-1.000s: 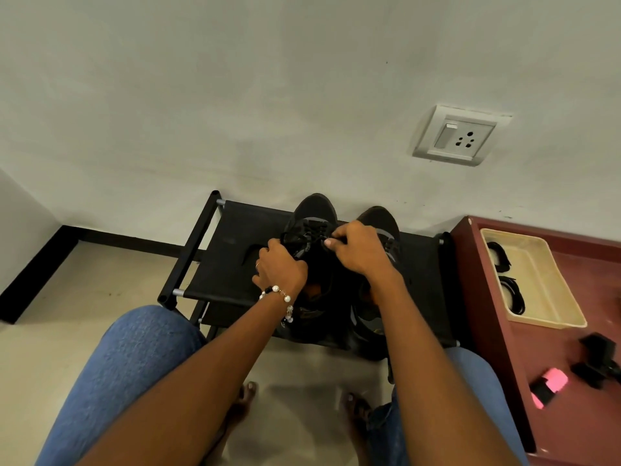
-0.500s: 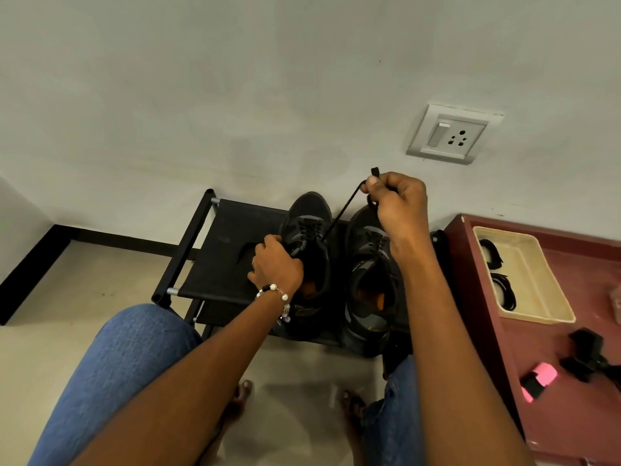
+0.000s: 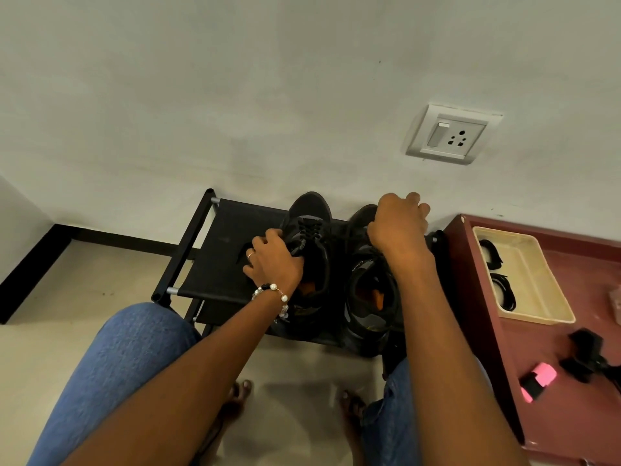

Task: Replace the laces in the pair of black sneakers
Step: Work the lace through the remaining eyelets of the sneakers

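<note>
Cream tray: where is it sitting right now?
In the head view the cream tray lies at the right, on the maroon table, beside the shoe rack.

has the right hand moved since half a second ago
Yes. The right hand has come down from beside the white wall socket onto the right black sneaker.

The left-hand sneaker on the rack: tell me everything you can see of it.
The left sneaker is black with a rounded toe pointing at the wall, black laces crossing its upper part and an orange lining inside the opening. It stands upright on the black fabric rack, beside the other sneaker. The left hand grips its side near the tongue.
</note>
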`<state>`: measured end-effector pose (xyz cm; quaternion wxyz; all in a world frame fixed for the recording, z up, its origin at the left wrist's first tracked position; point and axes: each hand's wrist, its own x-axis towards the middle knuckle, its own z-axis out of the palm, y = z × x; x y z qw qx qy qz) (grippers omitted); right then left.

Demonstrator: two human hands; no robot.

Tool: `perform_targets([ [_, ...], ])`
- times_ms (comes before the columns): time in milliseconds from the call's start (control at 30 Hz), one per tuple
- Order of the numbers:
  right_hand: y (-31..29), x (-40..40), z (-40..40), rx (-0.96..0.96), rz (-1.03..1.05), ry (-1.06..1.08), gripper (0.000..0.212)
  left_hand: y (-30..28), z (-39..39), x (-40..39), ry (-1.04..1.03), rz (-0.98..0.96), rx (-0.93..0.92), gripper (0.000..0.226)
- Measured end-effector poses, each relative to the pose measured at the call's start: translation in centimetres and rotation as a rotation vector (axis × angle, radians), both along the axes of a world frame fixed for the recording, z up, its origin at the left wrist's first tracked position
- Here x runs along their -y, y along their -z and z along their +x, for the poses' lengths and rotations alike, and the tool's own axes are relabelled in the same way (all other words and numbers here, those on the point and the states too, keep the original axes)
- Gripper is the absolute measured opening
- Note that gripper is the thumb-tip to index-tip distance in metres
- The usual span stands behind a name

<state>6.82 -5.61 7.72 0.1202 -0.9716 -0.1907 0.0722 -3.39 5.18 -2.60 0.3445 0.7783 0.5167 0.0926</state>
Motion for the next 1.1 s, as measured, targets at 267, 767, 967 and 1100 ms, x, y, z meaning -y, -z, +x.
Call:
perform_targets([
  [267, 1.1, -2.3, -2.0, -0.350, 0.535, -0.141, 0.017, -1.5, -1.1, -0.9, 0.222, 0.079, 0.137, 0.029],
  [767, 5.7, -3.5, -3.0, -0.224, 0.329, -0.302, 0.018, -1.7, -1.8, -1.5, 0.178, 0.046, 0.194, 0.023],
  [967, 6.3, -3.8, -3.3, -0.140, 0.353, -0.255, 0.011, -2.5, -1.9, -1.8, 0.162, 0.054, 0.163, 0.020],
  [1100, 6.9, -4.0, -4.4, -0.013, 0.306, -0.265, 0.015, -2.6, -1.9, -2.1, 0.179, 0.044, 0.150, 0.020],
])
